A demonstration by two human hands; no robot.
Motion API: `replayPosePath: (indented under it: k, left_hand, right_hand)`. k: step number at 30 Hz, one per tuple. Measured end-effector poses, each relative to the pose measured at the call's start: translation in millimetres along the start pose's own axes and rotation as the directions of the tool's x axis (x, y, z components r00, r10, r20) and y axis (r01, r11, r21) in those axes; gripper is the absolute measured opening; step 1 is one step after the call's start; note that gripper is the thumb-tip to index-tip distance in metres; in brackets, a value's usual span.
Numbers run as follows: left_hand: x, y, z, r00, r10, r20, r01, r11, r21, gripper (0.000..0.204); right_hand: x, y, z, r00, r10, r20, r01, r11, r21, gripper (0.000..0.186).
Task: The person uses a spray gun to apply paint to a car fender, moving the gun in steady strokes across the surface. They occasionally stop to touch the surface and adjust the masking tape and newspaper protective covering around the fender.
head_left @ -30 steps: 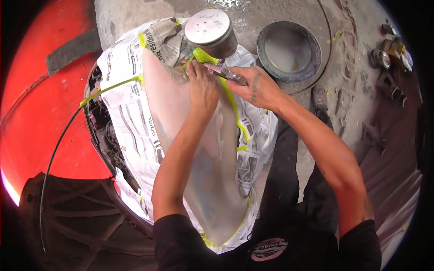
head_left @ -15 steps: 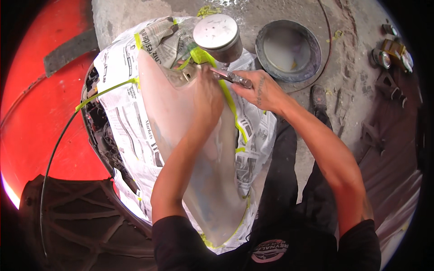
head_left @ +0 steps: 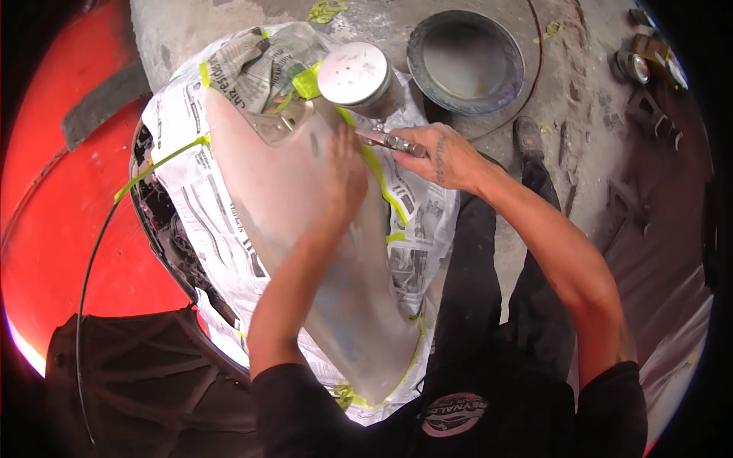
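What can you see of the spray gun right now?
The spray gun looks metallic and silvery, with a cylindrical cup above it under a round, scuffed, pale lid. The right hand grips its rear, hiding part of it. Its front points toward the left hand over the pale panel; contact there is unclear.

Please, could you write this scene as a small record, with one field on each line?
Left hand: over the panel; contact unclear
Right hand: grips the spray gun
Spray gun: silver, with a round-topped cup
Panel: pale, bordered by newspaper and yellow tape
Bucket: dark, round, right of the cup
Picture left: red bodywork
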State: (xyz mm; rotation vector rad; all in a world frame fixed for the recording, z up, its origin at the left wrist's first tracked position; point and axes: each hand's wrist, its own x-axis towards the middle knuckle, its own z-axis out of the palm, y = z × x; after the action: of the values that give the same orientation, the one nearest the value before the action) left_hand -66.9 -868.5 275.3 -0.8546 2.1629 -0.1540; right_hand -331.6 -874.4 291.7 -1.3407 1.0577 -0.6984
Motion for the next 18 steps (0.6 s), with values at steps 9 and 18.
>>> replayPosePath:
  k: [9, 18]
  left_hand:
    - [-28.1, 40.4, -26.7, 0.992, 0.075, 0.097, -0.073, 0.997, -0.024, 0.054]
    - [-17.1, -4.6, -33.9, 0.934, 0.200, 0.296, -0.050, 0.894, -0.446, 0.045]
  right_hand:
    - [-41.2, 4.0, 5.6, 0.991, 0.038, 0.130, -0.030, 0.997, -0.065, 0.040]
    - [-54.5, 1.4, 9.3, 0.970, 0.076, 0.232, -0.059, 0.995, -0.079, 0.044]
